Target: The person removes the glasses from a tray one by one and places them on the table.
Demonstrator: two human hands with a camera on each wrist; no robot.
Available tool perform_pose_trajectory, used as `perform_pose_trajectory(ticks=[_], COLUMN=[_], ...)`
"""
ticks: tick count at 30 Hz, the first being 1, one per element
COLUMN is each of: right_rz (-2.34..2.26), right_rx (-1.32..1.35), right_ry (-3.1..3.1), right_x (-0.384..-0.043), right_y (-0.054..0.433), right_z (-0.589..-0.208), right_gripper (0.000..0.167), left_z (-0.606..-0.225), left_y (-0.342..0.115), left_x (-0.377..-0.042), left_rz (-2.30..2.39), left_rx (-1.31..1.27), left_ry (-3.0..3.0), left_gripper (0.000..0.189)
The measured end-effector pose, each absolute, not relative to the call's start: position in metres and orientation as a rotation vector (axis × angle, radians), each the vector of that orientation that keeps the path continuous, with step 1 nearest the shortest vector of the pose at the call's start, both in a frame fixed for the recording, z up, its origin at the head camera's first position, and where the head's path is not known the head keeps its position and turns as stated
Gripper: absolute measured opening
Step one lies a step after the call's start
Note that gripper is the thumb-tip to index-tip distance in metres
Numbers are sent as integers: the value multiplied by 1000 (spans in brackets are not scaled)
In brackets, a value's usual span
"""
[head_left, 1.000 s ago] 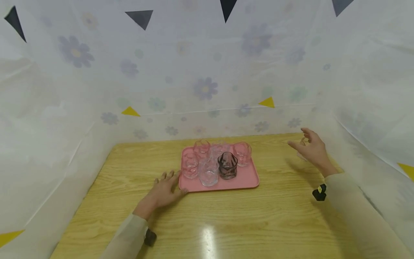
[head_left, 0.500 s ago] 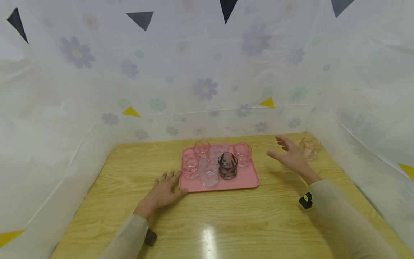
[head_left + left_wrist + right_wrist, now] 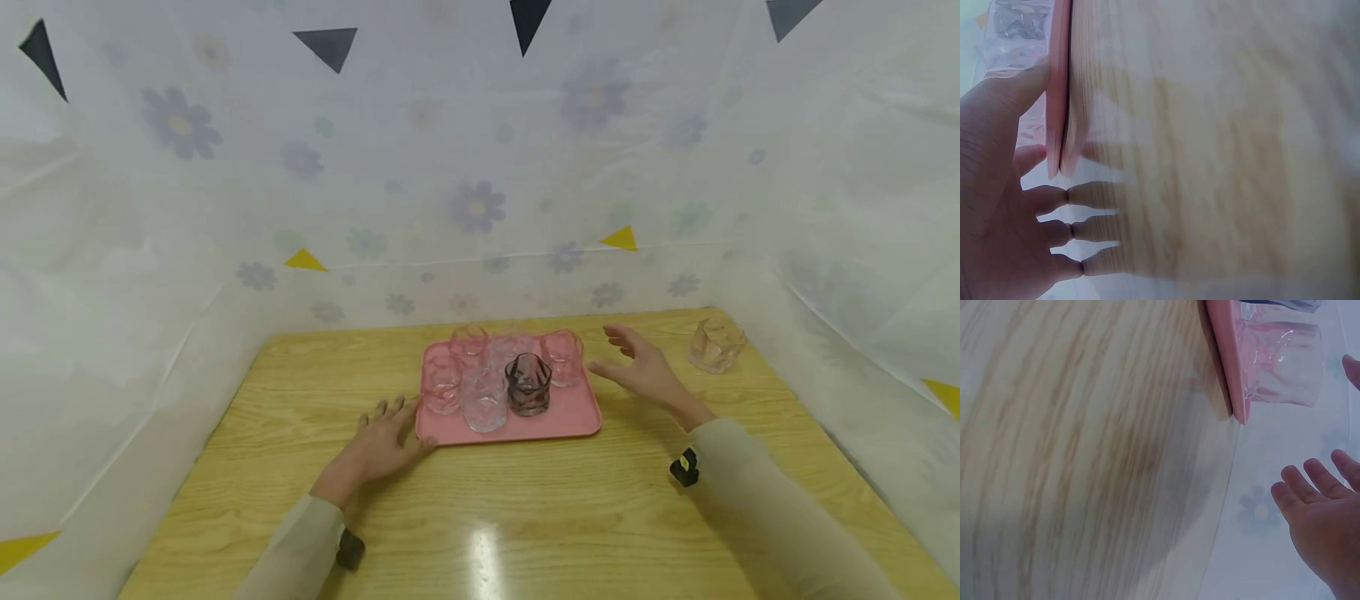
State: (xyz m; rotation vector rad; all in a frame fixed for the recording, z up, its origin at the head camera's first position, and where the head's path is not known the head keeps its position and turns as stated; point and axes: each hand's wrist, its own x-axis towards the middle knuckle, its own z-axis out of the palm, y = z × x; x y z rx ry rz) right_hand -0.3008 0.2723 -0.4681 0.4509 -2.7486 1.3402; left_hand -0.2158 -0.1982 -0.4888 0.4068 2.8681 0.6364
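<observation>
A pink tray (image 3: pixel 555 423) holds several faceted drinking glasses. Among them are a smoky grey glass (image 3: pixel 528 385), a clear glass (image 3: pixel 484 407) at the front and a pinkish glass (image 3: pixel 562 357) at the back right. My left hand (image 3: pixel 381 442) rests at the tray's left front corner, fingers spread, and in the left wrist view its thumb (image 3: pixel 1032 81) lies against the tray's edge. Just off the tray's right side, my right hand (image 3: pixel 643 371) hovers with its fingers apart, holding nothing. An amber-tinted glass (image 3: pixel 716 346) stands alone on the table, farther right.
The wooden table (image 3: pixel 525 508) runs up to white, flower-printed sheeting (image 3: pixel 480 150) at the back and both sides. More glasses, such as a pinkish glass (image 3: pixel 441 387), crowd the tray's left and rear.
My right hand has come away from the amber-tinted glass, which now stands by itself, and moved left toward the tray. My left hand stays at the tray's corner.
</observation>
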Motion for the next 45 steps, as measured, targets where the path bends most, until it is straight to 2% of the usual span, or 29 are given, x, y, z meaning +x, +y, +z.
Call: perform_pose_trajectory(ticks=[17,22,45], right_rz=[1393,1408,1437], right_rx=[491,492,441], right_ry=[-2773,-2782,-2783], right_x=[-308,-310,-323], right_y=[236,231,214], right_z=[-477,-481,-490], right_gripper=[90,94,94], left_z=[-490,-489,-489], left_y=[-199,-198,-198], left_x=[-218,-218,-217], left_rz=[635,631,618], left_rx=[407,410,410], left_ry=[2878,2874,2877], left_gripper=[85,86,85])
